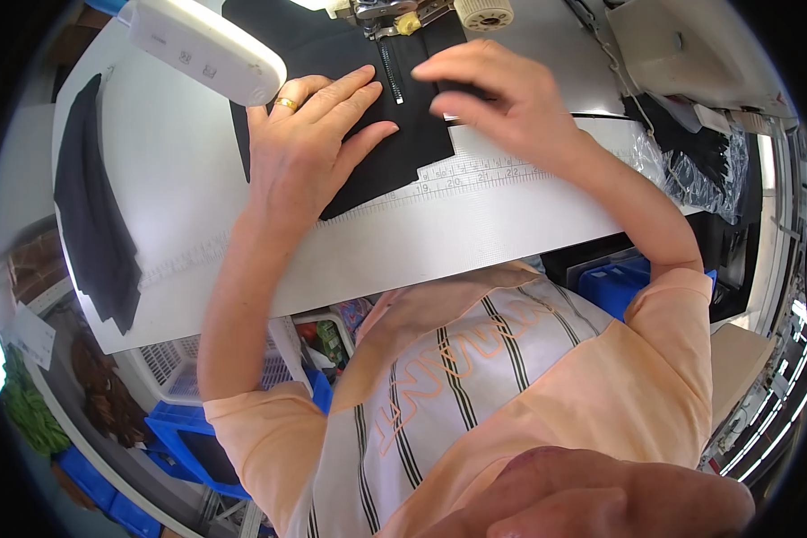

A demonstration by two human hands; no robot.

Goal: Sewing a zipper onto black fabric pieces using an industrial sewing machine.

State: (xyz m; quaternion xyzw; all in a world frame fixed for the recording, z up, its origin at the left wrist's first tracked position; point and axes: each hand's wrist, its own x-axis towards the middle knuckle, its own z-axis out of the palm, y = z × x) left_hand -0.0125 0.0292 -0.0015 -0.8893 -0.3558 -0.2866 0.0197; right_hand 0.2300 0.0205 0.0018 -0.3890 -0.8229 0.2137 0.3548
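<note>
A piece of black fabric (368, 170) lies flat under the sewing machine's needle area (378, 29). Running down it from the presser foot is a short zipper (391, 73) with a pale lower end. My left hand (305, 134) rests on the cloth to the left of the zipper, fingers stretched out and thumb apart, a ring on one finger. To the zipper's right, my right hand (516, 103) hovers slightly blurred over the fabric's edge. Its thumb and bent fingers stand apart, and I see nothing held between them.
A white device (211, 49) juts over the table at upper left. Another dark cloth (94, 215) hangs along the table's left edge. A measuring tape (471, 173) crosses the white tabletop (394, 238). At right lie plastic-wrapped dark pieces (704, 170). Below left is a white basket (175, 368).
</note>
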